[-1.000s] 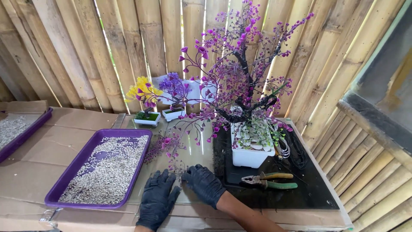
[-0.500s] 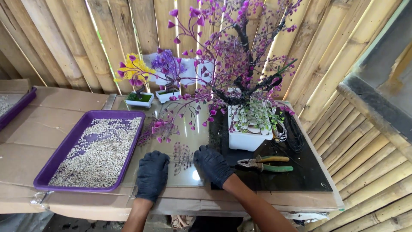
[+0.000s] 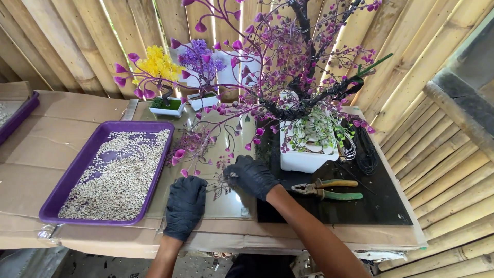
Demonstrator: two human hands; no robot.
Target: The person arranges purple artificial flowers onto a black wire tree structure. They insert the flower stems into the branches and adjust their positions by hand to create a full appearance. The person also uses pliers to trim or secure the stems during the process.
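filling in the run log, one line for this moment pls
left hand flat on glass top | right hand pinching small beaded twig | purple tray left | pliers right, untouched

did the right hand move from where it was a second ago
Yes. The right hand has gone from the near table edge toward the white pot, and now sits level with the pliers among the low beaded twigs.

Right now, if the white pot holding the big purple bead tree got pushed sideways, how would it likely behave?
Probably top-heavy: the purple tree spreads far wider and taller than its small white pot, so a high push may tip it. The thin wire branches look springy and would likely sway. On the smooth dark glass sheet, a low push might slide the pot instead.
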